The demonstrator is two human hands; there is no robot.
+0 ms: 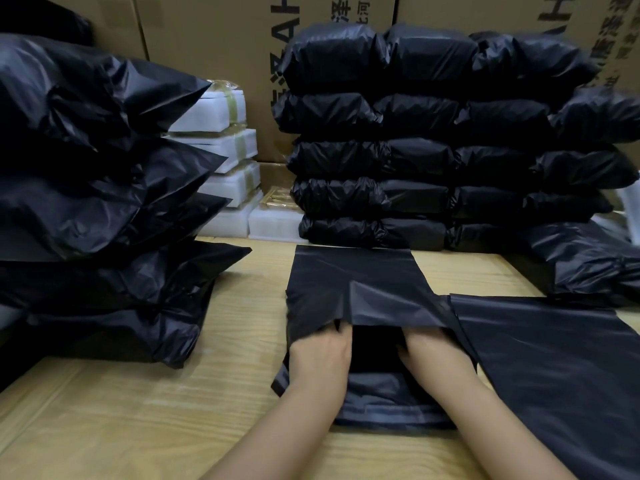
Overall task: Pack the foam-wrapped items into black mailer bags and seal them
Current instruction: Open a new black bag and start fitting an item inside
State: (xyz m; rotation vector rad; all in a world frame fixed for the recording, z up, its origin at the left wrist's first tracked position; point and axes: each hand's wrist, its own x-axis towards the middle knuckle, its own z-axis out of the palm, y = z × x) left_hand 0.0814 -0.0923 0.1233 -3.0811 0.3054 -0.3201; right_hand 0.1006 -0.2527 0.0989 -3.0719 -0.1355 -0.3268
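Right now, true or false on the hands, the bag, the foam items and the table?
1. Left hand and right hand are both at the mouth of the bag. True.
2. The foam items stand right of the back stack. False: they stand left of it.
3. The table is wooden. True.
4. The bag is sealed. False: its mouth is open, with the fingers hidden inside.
5. Boxes stand behind the back stack. True.
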